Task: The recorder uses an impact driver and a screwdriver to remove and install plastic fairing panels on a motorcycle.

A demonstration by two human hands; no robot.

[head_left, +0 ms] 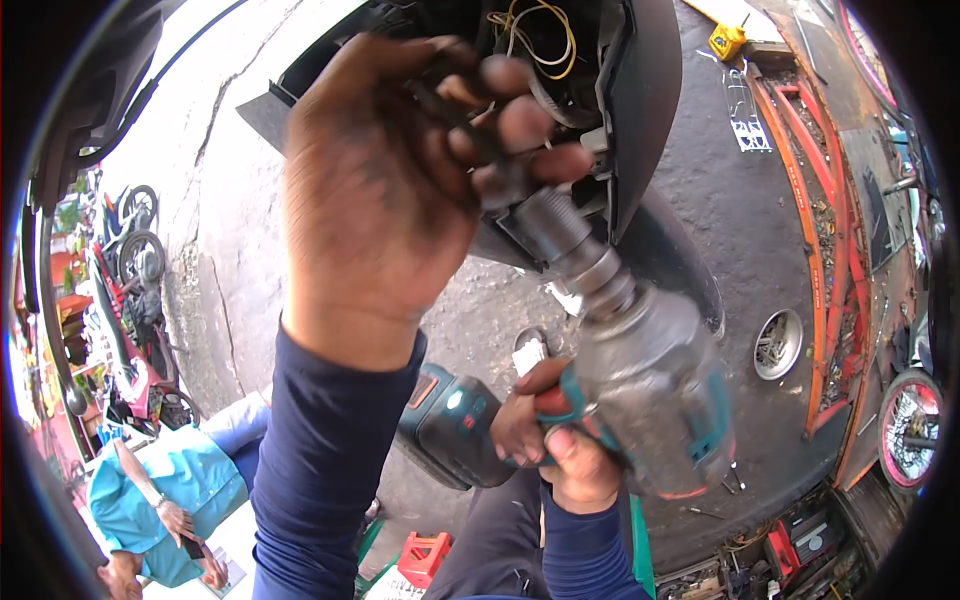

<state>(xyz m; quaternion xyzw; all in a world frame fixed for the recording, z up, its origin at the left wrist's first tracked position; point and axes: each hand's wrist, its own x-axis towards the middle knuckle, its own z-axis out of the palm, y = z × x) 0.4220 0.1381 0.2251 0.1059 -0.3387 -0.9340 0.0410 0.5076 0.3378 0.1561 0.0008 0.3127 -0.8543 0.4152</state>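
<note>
Left hand [385, 190] pinches the socket [550, 225] steady, right hand [560, 440] wrapped tight on the impact driver [640, 390]; keep it square to the probably hidden fastener.

Right hand [560, 455] grips impact driver [640, 390]; left hand [400, 190] steadies its socket [550, 225].

Count of what shows under the raised scooter

One cordless impact driver [640, 390] with one socket [560, 225] on its nose; two hands, the left hand [400, 190] and the right hand [560, 450]; one bundle of yellow wires [540, 35]; one round metal bowl [778, 344] on the floor; one red stool [425, 557]; one seated person in a light blue shirt [165, 500]; one pink-rimmed wheel [908, 430].
</note>
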